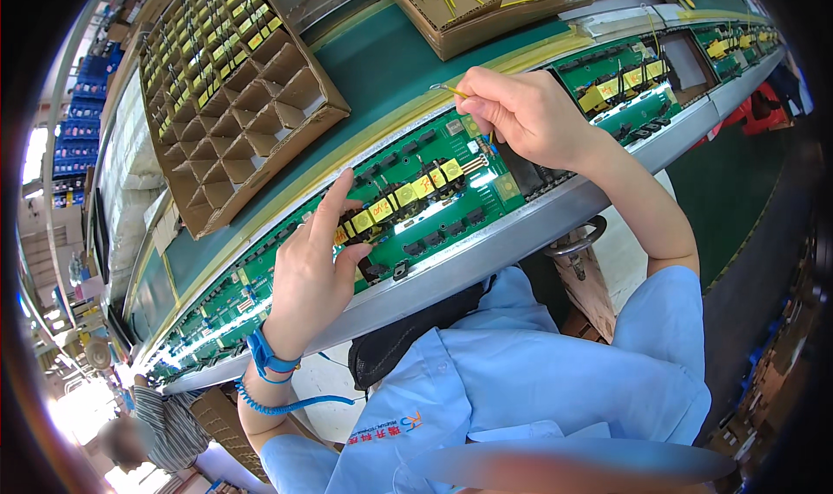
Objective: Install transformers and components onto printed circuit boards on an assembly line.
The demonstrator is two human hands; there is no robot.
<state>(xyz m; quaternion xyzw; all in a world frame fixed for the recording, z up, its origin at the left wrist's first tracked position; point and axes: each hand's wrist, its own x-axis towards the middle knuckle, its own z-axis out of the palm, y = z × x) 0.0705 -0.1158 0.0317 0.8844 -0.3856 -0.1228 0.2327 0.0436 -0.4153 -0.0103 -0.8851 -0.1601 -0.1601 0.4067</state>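
Observation:
My right hand [525, 117] is closed in a pinch on a short yellow-green wire [454, 91]. A small metallic terminal shows at the wire's left end, and its other end points down toward the board. Beneath lies a green circuit board [477, 201] with a row of yellow-taped transformers [405, 195] along its middle. At the left end of that row rests my left hand [308, 273], thumb and forefinger spread on either side of the endmost transformer. Whether its fingertips touch the part I cannot tell. A blue wrist strap [269, 359] with a coiled cord circles my left wrist.
A divided cardboard box [260, 160], partly filled with yellow-taped parts, stands at the left. Another carton [512, 13] with loose wires sits beyond the line. More boards [620, 95] lie along the metal rail [486, 247]. A person [165, 429] in stripes is at lower left.

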